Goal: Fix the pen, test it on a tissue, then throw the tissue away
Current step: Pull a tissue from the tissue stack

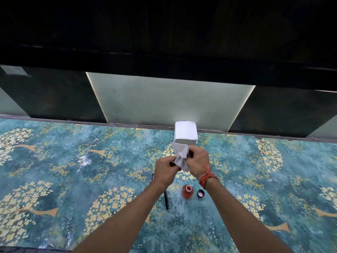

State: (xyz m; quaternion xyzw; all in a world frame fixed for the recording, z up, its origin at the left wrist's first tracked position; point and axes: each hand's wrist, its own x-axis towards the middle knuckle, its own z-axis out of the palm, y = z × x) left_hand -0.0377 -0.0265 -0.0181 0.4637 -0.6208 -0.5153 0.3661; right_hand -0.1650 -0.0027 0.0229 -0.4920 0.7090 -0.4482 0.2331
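Note:
A white tissue (pixel 180 155) is pinched between both my hands above the table. My left hand (pixel 166 170) grips its lower part and my right hand (pixel 197 162), with a red thread at the wrist, grips its right side. Just behind them stands a white stack of tissues (pixel 186 132). A dark pen (pixel 166 199) lies on the table below my left wrist, partly hidden by my forearm. Another thin pen part (pixel 152 178) shows left of my left hand. An open red ink bottle (pixel 187 191) stands near my right wrist, its dark cap (pixel 201 193) beside it.
The table wears a teal cloth with yellow flowers (pixel 73 170). A dark wall with pale glass panels (pixel 164 103) rises right behind the table's far edge.

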